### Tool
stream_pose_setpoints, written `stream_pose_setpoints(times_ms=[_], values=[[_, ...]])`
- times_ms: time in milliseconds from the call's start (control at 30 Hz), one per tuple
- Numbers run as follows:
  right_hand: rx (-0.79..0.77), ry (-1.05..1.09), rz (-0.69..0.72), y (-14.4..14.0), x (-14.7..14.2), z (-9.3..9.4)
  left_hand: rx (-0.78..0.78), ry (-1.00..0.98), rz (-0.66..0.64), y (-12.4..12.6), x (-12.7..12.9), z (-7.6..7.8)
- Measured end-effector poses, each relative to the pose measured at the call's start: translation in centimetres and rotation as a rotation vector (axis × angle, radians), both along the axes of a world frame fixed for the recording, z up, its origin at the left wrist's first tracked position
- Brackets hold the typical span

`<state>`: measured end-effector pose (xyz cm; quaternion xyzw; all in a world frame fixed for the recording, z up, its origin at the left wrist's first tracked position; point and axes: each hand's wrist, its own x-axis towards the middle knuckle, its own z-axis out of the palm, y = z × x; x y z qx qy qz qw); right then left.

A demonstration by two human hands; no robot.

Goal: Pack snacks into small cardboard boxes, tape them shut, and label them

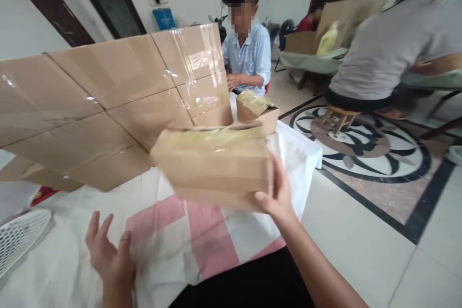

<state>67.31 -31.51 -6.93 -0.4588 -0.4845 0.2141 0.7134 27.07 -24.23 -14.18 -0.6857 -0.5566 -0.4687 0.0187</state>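
The right hand grips a taped cardboard box by its right end, thumb under the bottom edge and fingers wrapped behind, so the box hangs in the air over the table's near right part, blurred as if swinging. The left hand is empty, fingers spread and loose, raised just above the cloth near the table's front edge and well apart from the box. Held at one end only, the box could twist out of that grip and drop on the cloth, or slide off the right edge to the tiled floor. Swung further, its far end might knock the small box with the crumpled tape top at the table's far right corner, or brush the leaning flat cardboard sheets along the back and tip them. A fan grille sits at the left edge. A person in a cap sits beyond the table; another person leans over a far table. No print, label or brand can be read on any box; the wall poster is too small to tell.
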Motion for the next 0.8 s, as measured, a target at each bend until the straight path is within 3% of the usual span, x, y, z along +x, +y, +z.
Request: stream_pose_setpoints(times_ms=[100, 167, 333, 433, 500, 800], values=[[0.086, 0.059, -0.338, -2.3, 5.9, -0.1, -0.100, 0.036, -0.135, 1.6, 0.4, -1.9], [0.122, 0.019, -0.533, -2.3, 9.3, -0.8, -0.157, 0.106, -0.202, 2.6, 0.3, -2.4], [-0.100, -0.145, -0.821, 1.1, 13.2, -5.4, -0.166, 0.172, -0.220, 3.3, -0.2, -2.6], [-0.217, -0.235, -0.754, 2.7, 12.7, -7.7, -0.162, 0.161, -0.205, 3.2, -0.2, -2.9], [-0.281, -0.297, -0.706, 3.5, 12.1, -8.2, -0.165, 0.156, -0.214, 3.3, -0.2, -3.1], [-0.410, -0.320, -0.549, 9.9, 13.4, -6.1, -0.218, 0.110, -0.200, 3.4, -0.1, -3.2]])
